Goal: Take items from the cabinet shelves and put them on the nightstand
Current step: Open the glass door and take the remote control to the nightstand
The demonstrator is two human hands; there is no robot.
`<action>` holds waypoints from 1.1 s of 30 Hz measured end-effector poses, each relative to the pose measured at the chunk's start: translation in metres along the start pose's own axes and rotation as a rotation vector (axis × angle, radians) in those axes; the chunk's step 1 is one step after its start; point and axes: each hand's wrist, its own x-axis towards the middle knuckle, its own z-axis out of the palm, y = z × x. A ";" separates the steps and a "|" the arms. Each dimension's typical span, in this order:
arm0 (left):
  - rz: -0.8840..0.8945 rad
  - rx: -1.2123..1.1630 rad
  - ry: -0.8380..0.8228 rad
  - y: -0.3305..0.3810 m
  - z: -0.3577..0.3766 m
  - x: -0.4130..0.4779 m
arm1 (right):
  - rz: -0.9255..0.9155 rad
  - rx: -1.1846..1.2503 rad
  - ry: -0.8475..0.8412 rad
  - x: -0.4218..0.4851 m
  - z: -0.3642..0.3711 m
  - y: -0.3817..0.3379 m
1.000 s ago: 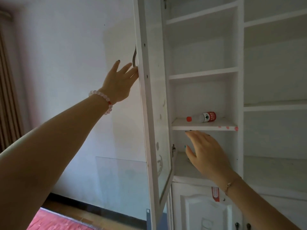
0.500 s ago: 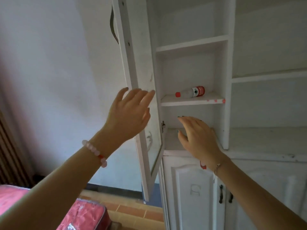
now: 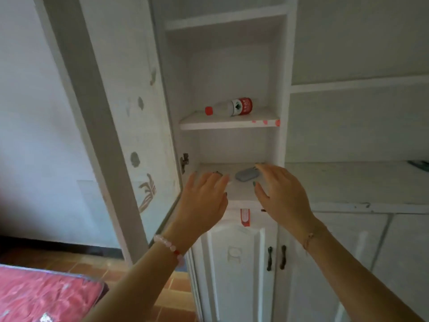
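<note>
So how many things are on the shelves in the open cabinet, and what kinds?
Bottles: 1, the red-capped bottle lying on its side on the upper shelf
Small grey things: 1, the grey object on the lower shelf, between the two hands
Total: 2

I see a white-painted wooden cabinet (image 3: 232,66), a clear plastic bottle (image 3: 228,107) with red cap and label, a grey-blue oval case (image 3: 247,175), and a pink patterned mattress (image 3: 46,293).

Bare arms; pink bead bracelet (image 3: 170,247) left wrist, thin chain (image 3: 310,238) right, dark nails.
</note>
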 end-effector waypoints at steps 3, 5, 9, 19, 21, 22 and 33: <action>-0.032 -0.012 -0.015 0.008 0.030 0.019 | -0.001 0.023 -0.001 0.010 0.017 0.027; -0.064 -0.003 -0.026 0.012 0.051 0.033 | -0.017 0.014 -0.008 0.018 0.030 0.047; -0.140 0.010 -0.052 0.011 0.081 0.055 | -0.036 0.023 -0.052 0.036 0.056 0.081; -0.193 -0.004 -0.103 -0.007 0.143 0.060 | -0.040 0.051 -0.196 0.045 0.125 0.114; -0.188 0.000 -0.112 -0.016 0.156 0.062 | -0.039 0.056 -0.214 0.049 0.143 0.115; -0.188 0.003 -0.113 -0.021 0.163 0.062 | -0.034 0.056 -0.223 0.051 0.152 0.115; -0.363 -0.052 -0.139 -0.069 0.242 0.055 | 0.002 0.008 -0.291 0.085 0.238 0.105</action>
